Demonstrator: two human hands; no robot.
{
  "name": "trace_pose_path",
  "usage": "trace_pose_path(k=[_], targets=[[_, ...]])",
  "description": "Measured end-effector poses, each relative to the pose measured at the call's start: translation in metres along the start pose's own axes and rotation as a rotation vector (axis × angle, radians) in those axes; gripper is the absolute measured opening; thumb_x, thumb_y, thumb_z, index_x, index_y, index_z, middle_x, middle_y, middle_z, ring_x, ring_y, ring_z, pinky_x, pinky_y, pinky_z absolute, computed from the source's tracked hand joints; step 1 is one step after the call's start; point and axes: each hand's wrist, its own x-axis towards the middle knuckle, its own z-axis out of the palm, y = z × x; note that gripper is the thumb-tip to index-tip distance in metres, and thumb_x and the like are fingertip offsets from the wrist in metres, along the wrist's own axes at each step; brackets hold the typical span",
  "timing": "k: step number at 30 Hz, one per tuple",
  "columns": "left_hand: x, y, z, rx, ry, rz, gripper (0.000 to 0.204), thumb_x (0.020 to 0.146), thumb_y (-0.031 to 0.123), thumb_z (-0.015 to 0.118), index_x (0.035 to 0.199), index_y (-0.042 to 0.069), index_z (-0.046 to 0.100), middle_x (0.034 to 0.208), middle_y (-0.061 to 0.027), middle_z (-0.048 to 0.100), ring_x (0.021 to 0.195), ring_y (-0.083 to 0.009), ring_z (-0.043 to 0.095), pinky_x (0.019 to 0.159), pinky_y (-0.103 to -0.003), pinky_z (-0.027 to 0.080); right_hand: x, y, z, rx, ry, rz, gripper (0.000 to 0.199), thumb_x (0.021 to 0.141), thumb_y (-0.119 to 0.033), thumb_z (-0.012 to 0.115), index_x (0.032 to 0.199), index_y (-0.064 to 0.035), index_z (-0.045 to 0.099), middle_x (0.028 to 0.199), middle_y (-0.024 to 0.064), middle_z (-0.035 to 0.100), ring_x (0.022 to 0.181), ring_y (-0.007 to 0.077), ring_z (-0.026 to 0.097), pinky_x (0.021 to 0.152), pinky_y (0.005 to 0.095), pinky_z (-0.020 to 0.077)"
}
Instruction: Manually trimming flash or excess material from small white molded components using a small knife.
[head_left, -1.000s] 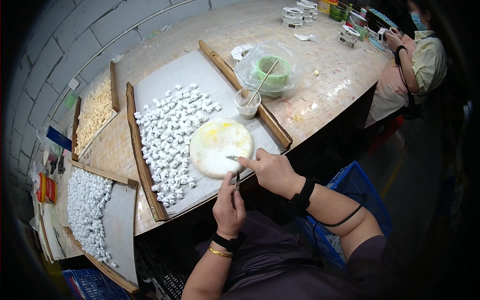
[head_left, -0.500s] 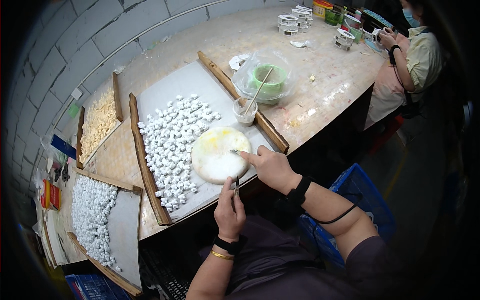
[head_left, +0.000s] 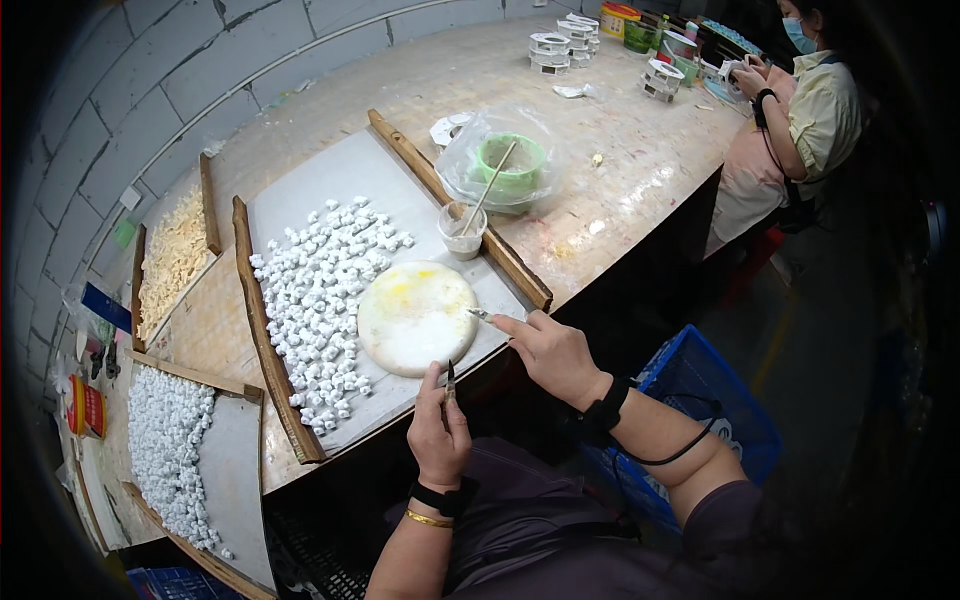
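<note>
My right hand (head_left: 562,362) is closed round a small metal-tipped tool (head_left: 480,314), its tip at the right edge of a round white disc (head_left: 415,325) with yellow smears. Closer to me, my left hand (head_left: 438,440) pinches a slim tool with a dark pointed tip (head_left: 450,375), which points up beside the disc's near edge. I cannot make out the exact kind of either tool. Many small white knobbly pieces (head_left: 320,300) lie left of the disc on a pale sheet (head_left: 300,185). Beyond the disc stands a clear cup (head_left: 462,240) of whitish paste with a stick in it.
Wooden strips (head_left: 460,215) border the sheet. A green bowl (head_left: 510,165) sits in a plastic bag behind the cup. More white pieces (head_left: 170,450) and cream pieces (head_left: 172,255) fill trays at left. A blue crate (head_left: 720,400) stands at right; a masked person (head_left: 790,130) works farther off.
My right hand has drawn the tool tip rightward, from over the disc to its edge. My left hand keeps about the same place by the disc. The whole view has shifted slightly.
</note>
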Motion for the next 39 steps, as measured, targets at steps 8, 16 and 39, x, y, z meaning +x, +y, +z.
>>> trace_pose_path(k=[8,16,39], targets=[[0.000,0.005,-0.002,-0.058,-0.037,-0.085,0.013,0.090,0.002,0.048,0.098,-0.005,0.055,0.124,-0.0245,0.056,0.108,-0.0343,0.060,0.086,-0.034,0.048,-0.019,0.020,0.004,0.124,0.152,0.049,0.026,0.084,-0.005,0.059,0.110,-0.0060,0.061,0.073,0.0088,0.059,0.060,0.0236,0.060,0.053,0.0324,0.0483],[0.000,-0.001,0.002,-0.005,-0.007,-0.005,0.013,0.091,0.002,0.048,0.099,-0.006,0.055,0.125,-0.0221,0.056,0.094,-0.0272,0.064,0.076,-0.029,0.049,-0.033,0.040,0.007,0.611,-0.066,0.513,0.013,0.091,-0.011,0.051,0.093,-0.0004,0.057,0.065,0.0063,0.059,0.057,0.0149,0.058,0.055,0.0282,0.0455],[-0.001,-0.004,0.005,0.026,0.003,0.037,0.014,0.091,0.001,0.048,0.101,-0.006,0.055,0.126,-0.0224,0.056,0.086,-0.0226,0.063,0.071,-0.027,0.048,-0.033,0.052,0.012,0.741,-0.313,0.796,0.042,0.096,-0.032,0.046,0.065,-0.0051,0.056,0.052,0.0021,0.050,0.043,0.0092,0.045,0.041,0.0253,0.0334]])
